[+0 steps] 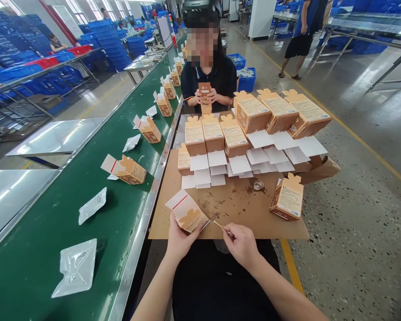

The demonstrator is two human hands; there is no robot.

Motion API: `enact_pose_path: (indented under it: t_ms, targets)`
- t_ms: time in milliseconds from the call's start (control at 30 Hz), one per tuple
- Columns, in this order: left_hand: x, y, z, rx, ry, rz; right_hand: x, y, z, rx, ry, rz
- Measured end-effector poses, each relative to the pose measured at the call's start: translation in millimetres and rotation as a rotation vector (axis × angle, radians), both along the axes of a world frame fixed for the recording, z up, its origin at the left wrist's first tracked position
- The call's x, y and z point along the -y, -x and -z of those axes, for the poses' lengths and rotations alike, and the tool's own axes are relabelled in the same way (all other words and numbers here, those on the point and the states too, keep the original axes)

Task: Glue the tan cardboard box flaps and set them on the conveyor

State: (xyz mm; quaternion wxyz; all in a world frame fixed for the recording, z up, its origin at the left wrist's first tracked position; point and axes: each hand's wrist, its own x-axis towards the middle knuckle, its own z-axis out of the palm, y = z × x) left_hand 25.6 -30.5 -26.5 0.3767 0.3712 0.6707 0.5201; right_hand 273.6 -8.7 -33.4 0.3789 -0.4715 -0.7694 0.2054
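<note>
Our left hand (183, 238) curls around a kraft-brown carton (189, 214), gripping its lower edge while a white flap sticks up at the far end. Our right hand (241, 243) pinches a thin wooden stick (218, 224) between thumb and fingers, its tip just beside the carton. Beneath them lies a stained cardboard sheet (240, 227) bearing a small glass dish (258, 185) and rows of cartons (250, 111) with white flaps spread. To our left, a green conveyor belt (30, 263) carries more cartons (130, 170) and clear plastic pouches (76, 267); opposite us, a co-worker (207, 80) holds another carton (205, 96).
</note>
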Motion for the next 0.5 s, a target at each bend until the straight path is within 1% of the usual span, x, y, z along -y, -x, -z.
enact_pose_path:
  t_ms: [67,133,233,333,433,500]
  targets:
    - [6,-4,-5.9,-0.084,-0.014,0.015,5,-7,-4.1,-0.041,0.031,0.035]
    - [11,-8,-8.6,-0.155,-0.018,-0.008,10,-12,-7.2,-0.074,0.053,0.065]
    - [17,-13,-6.2,-0.236,-0.013,-0.042,17,-17,-11.2,-0.11,0.097,0.091]
    - [15,-12,-0.9,-0.279,0.007,-0.025,20,-18,-14.3,-0.14,0.147,0.09]
    - [7,0,1.3,-0.351,0.039,-0.08,19,-19,-15.3,-0.167,0.175,0.085]
    - [5,22,-0.9,-0.422,0.045,-0.179,18,-22,-14.8,-0.195,0.162,0.091]
